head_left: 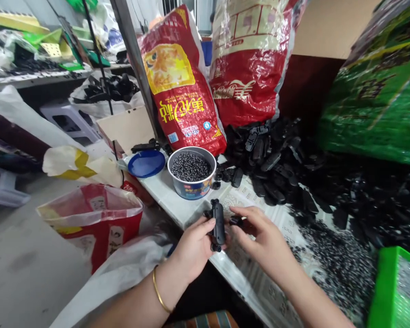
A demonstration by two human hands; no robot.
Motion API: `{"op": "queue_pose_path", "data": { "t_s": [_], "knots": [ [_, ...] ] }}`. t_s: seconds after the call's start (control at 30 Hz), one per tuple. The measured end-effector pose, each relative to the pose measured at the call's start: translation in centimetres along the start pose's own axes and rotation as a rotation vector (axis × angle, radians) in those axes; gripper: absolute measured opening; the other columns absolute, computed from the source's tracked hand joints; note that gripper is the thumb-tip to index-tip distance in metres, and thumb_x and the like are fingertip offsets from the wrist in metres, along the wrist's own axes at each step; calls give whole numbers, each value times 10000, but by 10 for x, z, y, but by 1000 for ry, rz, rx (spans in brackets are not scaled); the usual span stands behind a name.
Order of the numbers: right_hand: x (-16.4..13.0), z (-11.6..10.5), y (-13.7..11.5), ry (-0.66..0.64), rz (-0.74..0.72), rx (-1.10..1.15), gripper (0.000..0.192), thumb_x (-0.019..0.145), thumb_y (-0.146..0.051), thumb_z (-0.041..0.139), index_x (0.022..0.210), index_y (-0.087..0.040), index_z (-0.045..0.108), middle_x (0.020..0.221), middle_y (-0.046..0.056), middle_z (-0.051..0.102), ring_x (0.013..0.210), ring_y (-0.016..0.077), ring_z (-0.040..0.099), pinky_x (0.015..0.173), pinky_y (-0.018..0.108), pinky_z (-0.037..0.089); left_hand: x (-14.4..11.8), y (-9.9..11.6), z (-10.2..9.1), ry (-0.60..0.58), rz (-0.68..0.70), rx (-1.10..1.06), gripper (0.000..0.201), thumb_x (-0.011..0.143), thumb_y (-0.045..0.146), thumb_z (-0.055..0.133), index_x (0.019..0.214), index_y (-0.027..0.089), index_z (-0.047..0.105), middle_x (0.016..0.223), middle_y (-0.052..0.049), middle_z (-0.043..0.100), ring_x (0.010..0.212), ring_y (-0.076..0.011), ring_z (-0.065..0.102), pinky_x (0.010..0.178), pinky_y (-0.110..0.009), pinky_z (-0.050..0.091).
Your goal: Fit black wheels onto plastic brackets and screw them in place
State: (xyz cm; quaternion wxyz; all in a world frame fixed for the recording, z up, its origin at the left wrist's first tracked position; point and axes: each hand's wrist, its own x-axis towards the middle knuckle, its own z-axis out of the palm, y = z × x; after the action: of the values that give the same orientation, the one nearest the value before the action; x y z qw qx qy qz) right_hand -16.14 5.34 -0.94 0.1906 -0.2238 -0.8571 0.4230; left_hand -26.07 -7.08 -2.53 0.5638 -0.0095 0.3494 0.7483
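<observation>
My left hand [194,248] is closed around a long black plastic part [218,223], held upright over the table's front edge. Small round wheel-like pieces stick out at its ends and side. Just right of it, my right hand [259,232] has its thumb and forefinger curved about a small black piece [236,221], whose exact kind I cannot make out. Beyond both hands stands a round tin [193,187] filled with tiny shiny black-and-silver pieces [190,166].
A blue lid [146,163] lies left of the tin. Black plastic parts [273,155] are heaped at the right, with small pieces [341,259] scattered before them. A green basket [384,287] stands front right. Red sacks [182,91] and a green sack [379,100] rise behind. An open red bag [116,232] is lower left.
</observation>
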Motion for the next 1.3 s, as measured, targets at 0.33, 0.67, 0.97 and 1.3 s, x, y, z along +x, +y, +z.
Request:
{"op": "queue_pose_path", "data": {
  "t_s": [0.33, 0.67, 0.97, 1.3],
  "knots": [
    [-38, -13, 3, 82, -78, 36, 224, 806, -213, 571, 1028, -232, 587, 949, 48, 568, 708, 119, 581, 627, 261, 524, -6, -24, 20, -32, -44, 166, 155, 778, 224, 587, 914, 161, 549, 782, -34, 605, 670, -130, 555, 543, -232, 400],
    [-53, -47, 10, -61, -383, -476, 306, 878, -260, 466, 1170, -203, 536, 844, 58, 602, 692, 141, 593, 603, 255, 501, -14, -35, 30, -108, -78, 298, 167, 785, 197, 566, 940, 152, 522, 779, -18, 553, 642, -112, 539, 531, -225, 387],
    [-53, -58, 13, -161, -478, -541, 384, 883, -257, 462, 1267, -241, 456, 918, 58, 629, 784, 154, 588, 668, 278, 507, -15, -38, 31, -138, -105, 317, 158, 777, 235, 563, 904, 155, 513, 710, -16, 558, 601, -120, 532, 518, -235, 368],
    [-62, -39, 11, 65, -322, -571, 357, 865, -437, 448, 1028, -152, 589, 702, 49, 621, 591, 142, 587, 542, 239, 462, -14, -46, 36, -46, -22, 349, 200, 794, 336, 563, 921, 183, 541, 699, 10, 544, 611, -120, 521, 497, -222, 366]
  ]
}}
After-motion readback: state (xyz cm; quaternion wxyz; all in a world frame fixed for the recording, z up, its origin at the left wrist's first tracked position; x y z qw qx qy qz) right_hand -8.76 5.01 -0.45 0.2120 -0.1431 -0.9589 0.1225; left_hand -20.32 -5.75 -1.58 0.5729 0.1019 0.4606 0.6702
